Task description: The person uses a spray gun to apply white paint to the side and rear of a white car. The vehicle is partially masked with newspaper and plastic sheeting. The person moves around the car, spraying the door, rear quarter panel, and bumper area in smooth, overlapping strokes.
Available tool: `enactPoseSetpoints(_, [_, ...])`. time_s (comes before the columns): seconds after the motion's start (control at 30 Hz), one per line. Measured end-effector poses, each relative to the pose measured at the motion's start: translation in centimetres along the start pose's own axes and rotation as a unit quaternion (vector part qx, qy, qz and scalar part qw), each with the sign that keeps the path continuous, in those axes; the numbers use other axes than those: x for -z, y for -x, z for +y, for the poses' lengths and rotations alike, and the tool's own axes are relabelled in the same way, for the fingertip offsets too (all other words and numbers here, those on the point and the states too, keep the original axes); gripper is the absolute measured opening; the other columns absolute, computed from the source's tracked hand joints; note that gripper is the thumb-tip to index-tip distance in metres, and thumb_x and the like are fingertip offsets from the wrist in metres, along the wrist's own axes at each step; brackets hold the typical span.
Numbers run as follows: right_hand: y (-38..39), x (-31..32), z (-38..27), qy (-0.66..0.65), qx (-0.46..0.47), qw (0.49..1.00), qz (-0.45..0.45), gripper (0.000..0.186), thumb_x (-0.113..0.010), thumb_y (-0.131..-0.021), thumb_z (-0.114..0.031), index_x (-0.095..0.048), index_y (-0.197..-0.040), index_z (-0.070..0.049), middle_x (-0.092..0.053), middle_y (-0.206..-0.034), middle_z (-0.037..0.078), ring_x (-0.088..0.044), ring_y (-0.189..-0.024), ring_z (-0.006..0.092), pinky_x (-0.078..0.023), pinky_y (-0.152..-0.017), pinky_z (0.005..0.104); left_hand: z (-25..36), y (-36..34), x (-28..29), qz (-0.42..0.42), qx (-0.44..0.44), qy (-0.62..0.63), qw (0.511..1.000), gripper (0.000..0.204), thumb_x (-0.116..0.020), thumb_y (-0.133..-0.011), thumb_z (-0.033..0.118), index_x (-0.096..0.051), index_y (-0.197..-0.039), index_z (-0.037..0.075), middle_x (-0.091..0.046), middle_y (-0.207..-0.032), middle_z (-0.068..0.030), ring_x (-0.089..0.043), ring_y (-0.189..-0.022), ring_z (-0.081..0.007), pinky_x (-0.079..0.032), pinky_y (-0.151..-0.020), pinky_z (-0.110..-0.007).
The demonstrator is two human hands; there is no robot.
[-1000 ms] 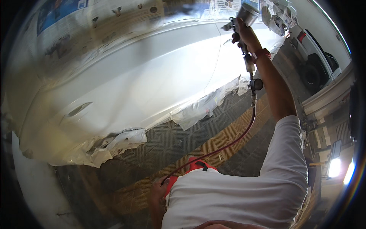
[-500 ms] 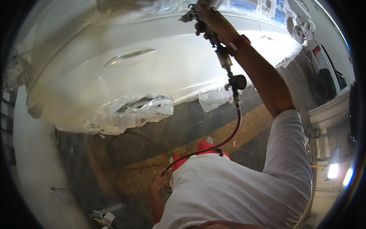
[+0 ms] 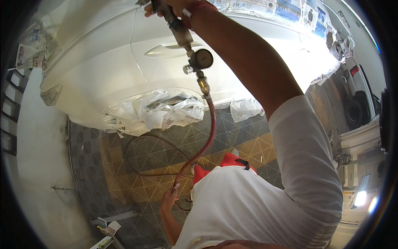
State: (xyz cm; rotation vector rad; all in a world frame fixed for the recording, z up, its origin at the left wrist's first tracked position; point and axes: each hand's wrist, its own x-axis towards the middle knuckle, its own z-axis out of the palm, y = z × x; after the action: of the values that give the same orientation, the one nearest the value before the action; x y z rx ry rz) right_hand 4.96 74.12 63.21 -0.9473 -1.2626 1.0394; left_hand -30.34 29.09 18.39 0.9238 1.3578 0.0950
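The spray gun [image 3: 168, 15] moved left, within the right hand [image 3: 175, 5].

The car [image 3: 95, 79] gleams a pearly, creamy white, nearly blown out to pure white over to the right. Around it I see newspaper [image 3: 288, 10] patterned with black print and blocks of blue, and milky-white plastic [image 3: 155, 118]. The spray gun [image 3: 168, 15] is dark grey, the gauge [image 3: 203, 59] blackish, the fitting [image 3: 203, 85] below it brassy gold, the hose [image 3: 212, 124] a dull brownish red. Bright red marks the wristband [image 3: 202, 6] and trousers [image 3: 227, 161]; the shirt [image 3: 244, 203] is plain white. Underfoot, the floor [image 3: 93, 153] mixes grey and amber tiles, ribbed in triangles.
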Motion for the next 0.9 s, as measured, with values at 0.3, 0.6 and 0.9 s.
enactPoseSetpoints(0.3, [3.7,15.1,-1.0,0.196,-0.079,0.974,0.079,0.048,-0.046,-0.106,-0.056,-0.065,-0.109,-0.012,-0.064,-0.078,0.003,-0.062,-0.061,0.0171,-0.052,-0.05,0.0331,3.7,-0.7,-4.8,-0.033,-0.064,0.045,0.996,0.049,-0.053,-0.11,0.042,-0.06,-0.147,0.011,-0.055,-0.086,0.0023,-0.054,-0.08,-0.0096,-0.055,-0.088,-0.035])
enactPoseSetpoints(0.6, [12.4,36.7,-4.8,0.331,-0.14,0.901,0.244,0.055,-0.042,-0.107,-0.056,-0.064,-0.11,-0.006,-0.064,-0.074,0.007,-0.063,-0.057,0.0175,-0.05,-0.046,0.0337,11.0,-6.5,-14.1,-0.098,-0.125,-0.095,0.983,0.043,-0.061,-0.106,0.039,-0.068,-0.133,0.006,-0.063,-0.081,0.001,-0.052,-0.074,-0.0094,-0.046,-0.069,-0.03])
enactPoseSetpoints(0.9, [17.7,56.6,-8.8,0.352,-0.135,0.868,0.323,0.057,-0.042,-0.106,-0.057,-0.065,-0.103,-0.005,-0.065,-0.07,0.008,-0.065,-0.055,0.0179,-0.051,-0.046,0.0335,23.3,-5.2,-27.9,-0.042,-0.121,-0.242,0.962,0.05,-0.062,-0.103,0.047,-0.067,-0.134,0.008,-0.072,-0.088,-0.0098,-0.063,-0.077,-0.0161,-0.052,-0.075,-0.034])
